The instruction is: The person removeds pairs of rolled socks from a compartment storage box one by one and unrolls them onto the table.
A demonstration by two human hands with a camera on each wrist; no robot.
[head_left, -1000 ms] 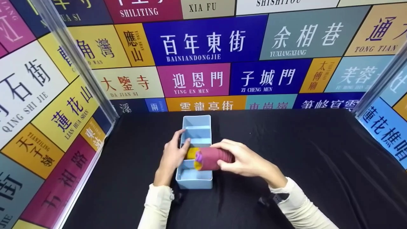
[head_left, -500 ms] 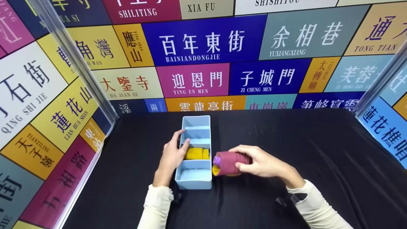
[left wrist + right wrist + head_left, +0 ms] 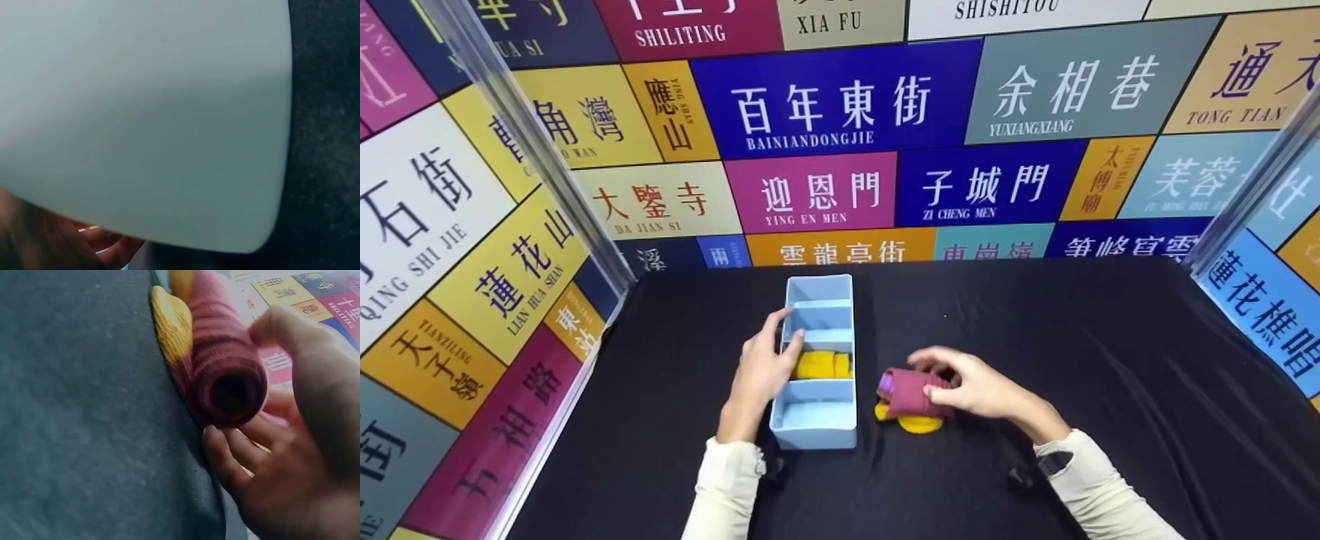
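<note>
In the head view a rolled maroon sock (image 3: 915,394) with yellow patches and a purple bit at its end lies on the black cloth, right of a pale blue divided box (image 3: 814,439). My right hand (image 3: 979,386) is around the sock with loosely bent fingers; a gap shows between the upper fingers and the roll. In the right wrist view the sock's ribbed, hollow end (image 3: 230,394) faces the camera, fingertips right at its edge. My left hand (image 3: 757,367) rests on the box's left rim. A yellow roll (image 3: 821,365) sits in a middle compartment.
Black cloth (image 3: 1072,337) covers the table. Behind and at both sides stand panels with colourful street-name signs (image 3: 840,97), with clear posts (image 3: 562,165) at the corners. The box's other compartments, such as the front one (image 3: 814,412), show bare floors.
My right hand has carried the sock from over the box to the cloth on the right and loosened its fingers. The yellow roll has come into full view. My left hand stays put.
</note>
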